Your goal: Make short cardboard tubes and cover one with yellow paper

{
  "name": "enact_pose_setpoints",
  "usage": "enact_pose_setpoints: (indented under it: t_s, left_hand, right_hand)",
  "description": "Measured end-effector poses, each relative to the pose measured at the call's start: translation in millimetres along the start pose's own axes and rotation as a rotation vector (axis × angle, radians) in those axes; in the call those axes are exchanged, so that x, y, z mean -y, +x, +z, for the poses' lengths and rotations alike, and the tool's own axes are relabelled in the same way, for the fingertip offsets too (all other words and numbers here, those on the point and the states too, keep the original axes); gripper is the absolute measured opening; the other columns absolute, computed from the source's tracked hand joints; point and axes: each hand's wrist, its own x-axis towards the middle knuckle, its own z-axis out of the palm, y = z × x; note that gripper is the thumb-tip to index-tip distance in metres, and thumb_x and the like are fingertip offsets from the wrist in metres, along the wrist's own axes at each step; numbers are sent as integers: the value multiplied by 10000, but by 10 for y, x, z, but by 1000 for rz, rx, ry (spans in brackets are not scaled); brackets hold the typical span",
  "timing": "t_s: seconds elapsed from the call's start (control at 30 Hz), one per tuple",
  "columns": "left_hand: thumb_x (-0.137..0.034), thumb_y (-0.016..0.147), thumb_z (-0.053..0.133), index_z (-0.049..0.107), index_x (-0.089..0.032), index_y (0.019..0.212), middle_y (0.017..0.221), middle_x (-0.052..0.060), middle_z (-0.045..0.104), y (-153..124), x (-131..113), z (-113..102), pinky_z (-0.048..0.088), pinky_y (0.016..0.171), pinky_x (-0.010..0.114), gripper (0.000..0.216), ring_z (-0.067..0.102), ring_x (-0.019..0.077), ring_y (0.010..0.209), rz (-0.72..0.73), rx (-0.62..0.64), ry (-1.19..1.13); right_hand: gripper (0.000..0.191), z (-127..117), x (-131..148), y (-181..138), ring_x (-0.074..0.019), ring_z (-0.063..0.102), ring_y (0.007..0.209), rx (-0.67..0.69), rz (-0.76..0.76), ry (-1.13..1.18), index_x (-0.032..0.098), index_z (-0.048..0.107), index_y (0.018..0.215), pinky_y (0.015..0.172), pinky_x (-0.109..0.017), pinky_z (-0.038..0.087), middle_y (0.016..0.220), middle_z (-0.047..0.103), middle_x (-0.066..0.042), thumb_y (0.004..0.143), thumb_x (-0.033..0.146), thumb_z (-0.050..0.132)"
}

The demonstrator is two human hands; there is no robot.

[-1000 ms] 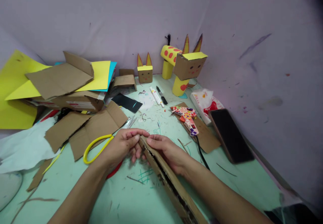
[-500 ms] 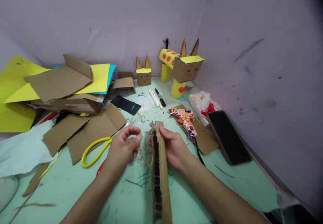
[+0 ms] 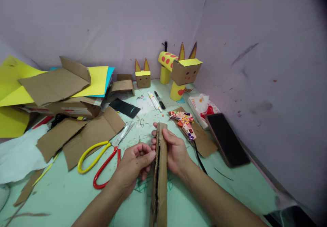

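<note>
I have the right hand (image 3: pixel 176 152) clamped on the far end of the folded cardboard (image 3: pixel 162 186), above the table (image 3: pixel 63 191); whether the left hand's (image 3: pixel 136 160) fingers pinch its edge, I can't tell. Probably light, stiff, crushable; hold along folds.

The left hand (image 3: pixel 138 162), nearer the scissors (image 3: pixel 118 139), is bare, with slender, rounded fingers (image 3: pixel 139 148) and a thumb (image 3: pixel 146 159) that seems to end in a short nail, though the view is too soft to be sure. Its forearm (image 3: pixel 103 202) is bare as well, smooth in outline. The right hand (image 3: pixel 176 152), farther from the scissors, is equally bare, narrowing at the wrist (image 3: pixel 189 171) before an uncovered forearm (image 3: pixel 221 196) that thickens gradually up its length.
</note>
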Motion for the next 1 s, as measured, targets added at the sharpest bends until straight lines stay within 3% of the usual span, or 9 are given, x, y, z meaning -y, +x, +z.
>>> enact_pose_setpoints:
  t_s: [0.43,0.73,1.0]
  left_hand:
    - [-458,577,775,505,-170,658,454,-64,481,9,6,9,285,292,116,403,384,38,375,-26,29,-21]
    - [-465,605,748,526,-153,786,490,-47,520,26,36,17,262,259,117,424,374,27,318,-103,87,-22]
    - [-521,589,744,535,-150,840,486,-60,521,5,34,61,239,257,107,494,366,18,304,-87,49,12]
  right_hand:
    - [288,13,-26,-22,-119,573,533,12,-42,54,147,635,963,503,-235,508,695,619,6,690,233,674]
    - [286,-1,-37,-22,-109,567,548,24,-35,79,142,632,981,499,-213,500,720,615,-3,711,235,659]
    - [303,3,-41,-29,-97,556,539,19,-67,74,154,622,983,474,-190,494,724,613,7,692,219,677]
